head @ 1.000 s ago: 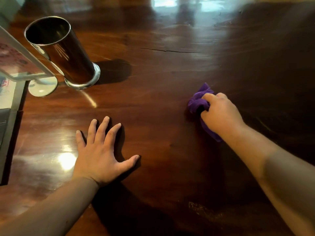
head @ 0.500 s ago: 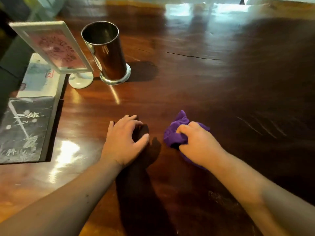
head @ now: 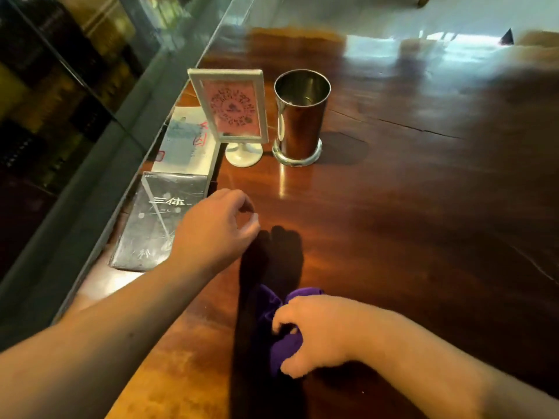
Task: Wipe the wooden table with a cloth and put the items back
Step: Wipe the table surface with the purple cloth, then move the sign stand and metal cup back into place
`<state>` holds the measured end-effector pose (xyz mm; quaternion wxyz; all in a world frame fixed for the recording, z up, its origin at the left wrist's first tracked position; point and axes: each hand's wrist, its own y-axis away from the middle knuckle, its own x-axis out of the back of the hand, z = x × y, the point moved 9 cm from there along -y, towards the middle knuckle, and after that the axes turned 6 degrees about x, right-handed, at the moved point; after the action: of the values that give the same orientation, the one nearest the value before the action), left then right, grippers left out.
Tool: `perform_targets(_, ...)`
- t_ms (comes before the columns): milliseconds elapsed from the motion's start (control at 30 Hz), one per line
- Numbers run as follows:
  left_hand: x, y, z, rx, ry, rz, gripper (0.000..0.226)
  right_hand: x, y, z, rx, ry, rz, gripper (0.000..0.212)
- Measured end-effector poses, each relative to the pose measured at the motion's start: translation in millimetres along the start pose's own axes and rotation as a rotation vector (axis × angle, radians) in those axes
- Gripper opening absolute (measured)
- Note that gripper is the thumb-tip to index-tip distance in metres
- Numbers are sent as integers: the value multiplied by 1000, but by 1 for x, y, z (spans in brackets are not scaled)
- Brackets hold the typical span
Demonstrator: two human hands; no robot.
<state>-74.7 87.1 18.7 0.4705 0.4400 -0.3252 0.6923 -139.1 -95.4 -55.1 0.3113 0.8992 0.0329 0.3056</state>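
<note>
Your right hand [head: 317, 334] bunches the soft, light purple cloth [head: 286, 347] at 6 o'clock; your left hand [head: 216, 229], half-curled, holds nothing.

Both bare forearms reach in from the near edge. The left hand [head: 216, 226] sits toward ten o'clock of the right, palm down, fingers curled loosely inward, thumb tip near the forefinger, holding nothing. The right hand [head: 314, 334] lies at about five o'clock of the left, knuckles up, its fingers [head: 279, 323] bunched in a closed grip around a cloth [head: 284, 347].
</note>
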Motion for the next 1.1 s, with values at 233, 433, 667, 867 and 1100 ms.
perform_targets(233,88,-92,7,-56,-16,250,56,218,12,2,-40,143,814,39)
perform_targets(433,95,-164,13,-44,-208,155,76,298,6,25,-209,329,945,66)
perform_targets(667,77,-193,8,-44,-288,22,16,306,-23,45,-279,437,835,28)
perform_targets(867,82,-178,65,-155,-265,93,5,308,19,69,-297,362,943,10)
perform_targets(1100,36,-152,208,-282,-167,88,12,296,180,149,-456,381,1021,4)
